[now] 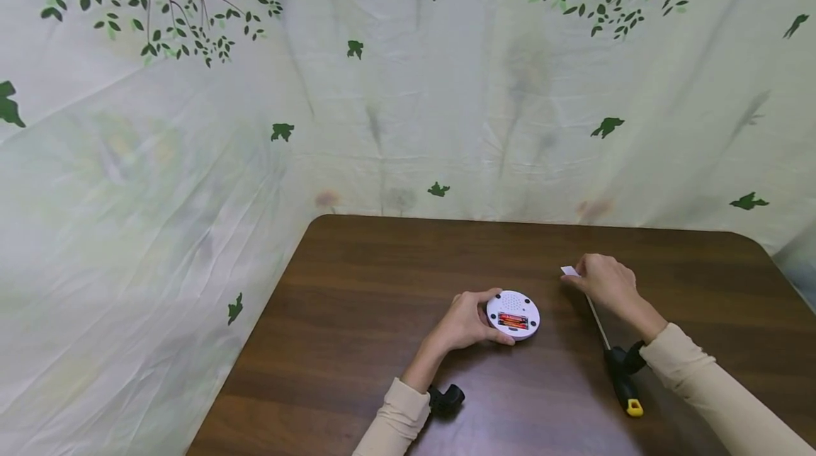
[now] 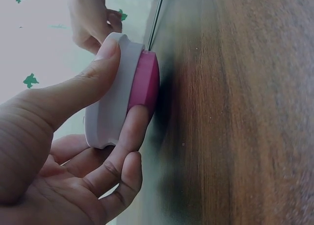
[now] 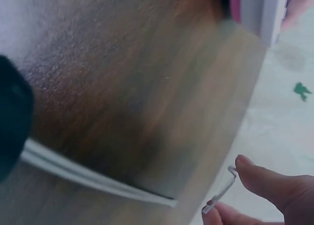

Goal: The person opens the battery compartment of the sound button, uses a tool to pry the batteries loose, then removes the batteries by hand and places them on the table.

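Observation:
My left hand point(image 1: 467, 321) grips a round white device point(image 1: 523, 306) by its edge, thumb and fingers on opposite sides. Its back faces up, showing small dark feet, a speaker grille and two red batteries point(image 1: 513, 321) in an uncovered compartment. A pink underside point(image 2: 144, 80) shows in the left wrist view, close over the table. To the right, my right hand point(image 1: 608, 284) pinches a small white battery cover point(image 3: 223, 190) between thumb and fingers. Beneath that hand and wrist lies a screwdriver point(image 1: 617, 374) with a black handle, yellow end and long metal shaft.
The brown wooden table point(image 1: 382, 272) has rounded far corners. Behind it and along its left side hangs a pale cloth point(image 1: 395, 109) printed with leaves and branches. Black wrist mounts point(image 1: 446, 399) sit at both cuffs.

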